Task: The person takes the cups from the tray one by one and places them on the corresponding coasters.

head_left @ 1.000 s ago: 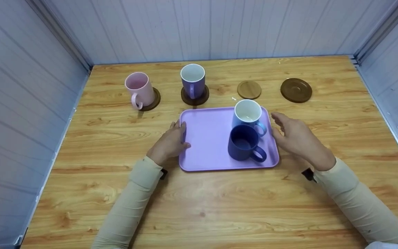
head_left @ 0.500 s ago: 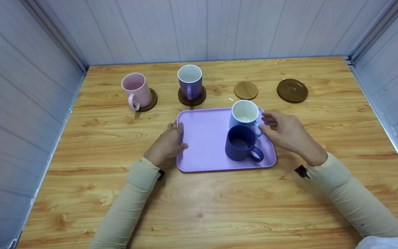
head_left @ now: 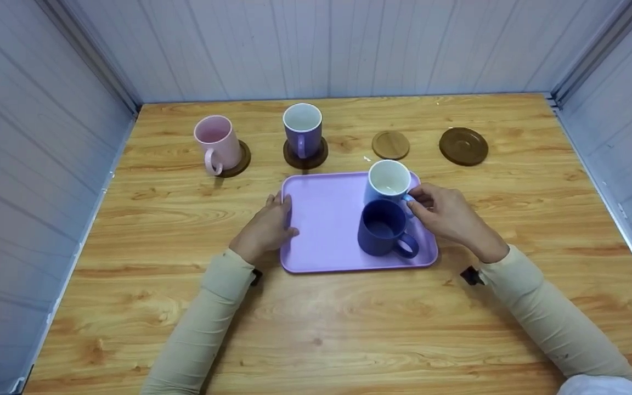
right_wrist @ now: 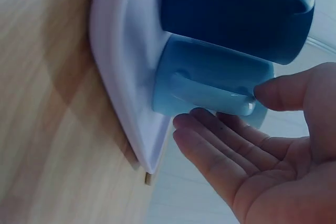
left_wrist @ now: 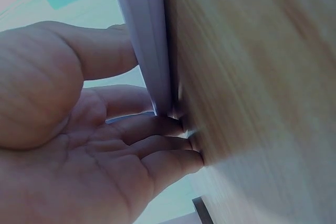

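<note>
In the head view, a lilac tray (head_left: 321, 219) lies on the wooden table. On its right half stand a light blue mug (head_left: 373, 189), white inside, and a dark blue mug (head_left: 376, 236) close in front of it. My left hand (head_left: 264, 227) rests at the tray's left edge, thumb over the rim; the left wrist view shows other fingertips down at the tabletop. My right hand (head_left: 447, 216) pinches the light blue mug's handle (right_wrist: 215, 95), with the thumb at one side and the fingers at the other. The mug stays upright on the tray.
Behind the tray, a pink mug (head_left: 220, 142) and a purple mug (head_left: 302, 131) stand on dark round coasters. To their right lie a light wooden coaster (head_left: 390, 145) and a dark brown coaster (head_left: 463, 146). Pale panelled walls (head_left: 327, 49) border the table's back and sides.
My right hand has moved left from beyond the tray's right edge to the light blue mug's handle and closed on it. The left hand has stayed at the tray's edge.
</note>
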### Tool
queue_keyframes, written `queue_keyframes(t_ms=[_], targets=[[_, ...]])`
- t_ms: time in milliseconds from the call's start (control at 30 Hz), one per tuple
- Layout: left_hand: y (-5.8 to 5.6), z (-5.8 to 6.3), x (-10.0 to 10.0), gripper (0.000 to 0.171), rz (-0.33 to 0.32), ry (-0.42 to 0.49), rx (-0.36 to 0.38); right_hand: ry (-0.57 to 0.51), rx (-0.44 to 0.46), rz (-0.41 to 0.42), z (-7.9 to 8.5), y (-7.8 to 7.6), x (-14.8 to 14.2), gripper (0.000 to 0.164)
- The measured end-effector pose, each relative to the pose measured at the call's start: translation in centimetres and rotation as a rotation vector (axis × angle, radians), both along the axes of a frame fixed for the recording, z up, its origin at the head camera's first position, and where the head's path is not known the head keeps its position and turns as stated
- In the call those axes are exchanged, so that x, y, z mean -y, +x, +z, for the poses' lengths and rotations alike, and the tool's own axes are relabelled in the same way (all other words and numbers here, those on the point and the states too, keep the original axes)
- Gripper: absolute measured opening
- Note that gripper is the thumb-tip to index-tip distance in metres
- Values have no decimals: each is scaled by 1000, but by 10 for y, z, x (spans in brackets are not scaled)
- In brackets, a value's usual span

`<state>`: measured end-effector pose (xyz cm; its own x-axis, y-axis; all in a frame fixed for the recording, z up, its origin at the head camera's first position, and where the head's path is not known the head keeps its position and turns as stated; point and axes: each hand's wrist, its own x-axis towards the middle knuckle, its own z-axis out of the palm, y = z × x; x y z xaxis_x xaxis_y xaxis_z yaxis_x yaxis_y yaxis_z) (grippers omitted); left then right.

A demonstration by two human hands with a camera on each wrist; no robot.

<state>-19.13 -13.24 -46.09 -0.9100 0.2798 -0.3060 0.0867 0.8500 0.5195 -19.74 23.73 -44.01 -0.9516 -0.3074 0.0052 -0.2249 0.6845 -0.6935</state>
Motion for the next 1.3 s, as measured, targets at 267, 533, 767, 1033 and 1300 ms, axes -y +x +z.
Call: queue_keyframes(t_ms=[267, 533, 767, 1033, 1300], targets=[[0, 1, 0, 83, 4, -6, 14, 7, -37, 10, -8, 0, 2, 12], [0, 2, 1, 83, -2, -12, 14, -9, -17, -4, -9, 1, 2, 13], [0, 0, 1, 83, -2, -11, 9, -8, -23, 0, -10, 0, 2, 12], [0, 1, 1, 83, 11, -19, 31, -35, -29, -1, -12, -1, 1, 12], [-1, -1, 1, 82, -7, -15, 7, -33, -41, -7, -12, 0, 0, 11]])
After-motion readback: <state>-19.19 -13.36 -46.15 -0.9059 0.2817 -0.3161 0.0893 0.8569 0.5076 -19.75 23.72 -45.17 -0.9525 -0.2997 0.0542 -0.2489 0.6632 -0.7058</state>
